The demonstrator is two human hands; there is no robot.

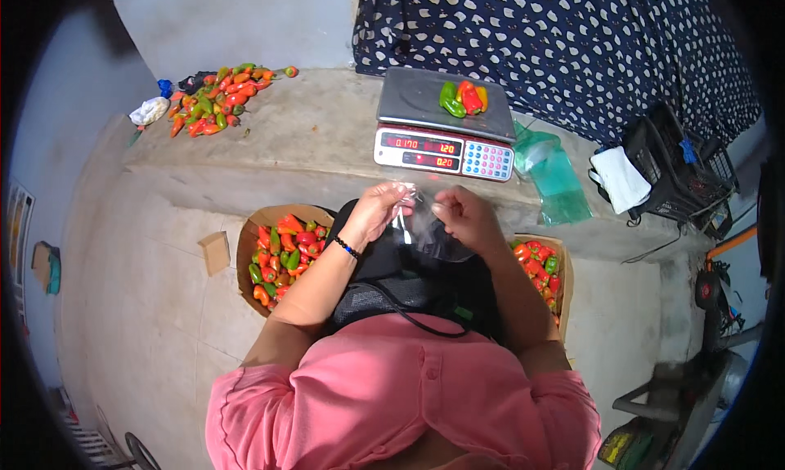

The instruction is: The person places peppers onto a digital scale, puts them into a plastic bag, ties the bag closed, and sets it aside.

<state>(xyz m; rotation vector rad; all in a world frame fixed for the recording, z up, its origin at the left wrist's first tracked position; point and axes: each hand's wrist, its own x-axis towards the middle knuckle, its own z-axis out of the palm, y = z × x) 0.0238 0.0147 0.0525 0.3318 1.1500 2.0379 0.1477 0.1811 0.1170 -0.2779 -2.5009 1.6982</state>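
Observation:
Between my hands hangs a clear plastic bag (423,227), held over my lap in front of the ledge. My left hand (378,212), with a dark beaded bracelet at its wrist, pinches the bag's upper edge. My right hand (469,218) has its fingers curled at the bag's other side. Just beyond them stands a digital scale (421,149) with a lit display and a grey pan (409,102). A green pepper (451,100), a red pepper (469,99) and an orange pepper (482,99) lie together on the pan.
A heap of peppers (217,102) lies on the concrete ledge (327,118) at the left. Cardboard boxes of peppers stand by my left (282,253) and right (540,274) sides. Green plastic bags (556,176) drape over the ledge, near a white cloth (619,180) and black crate (683,163).

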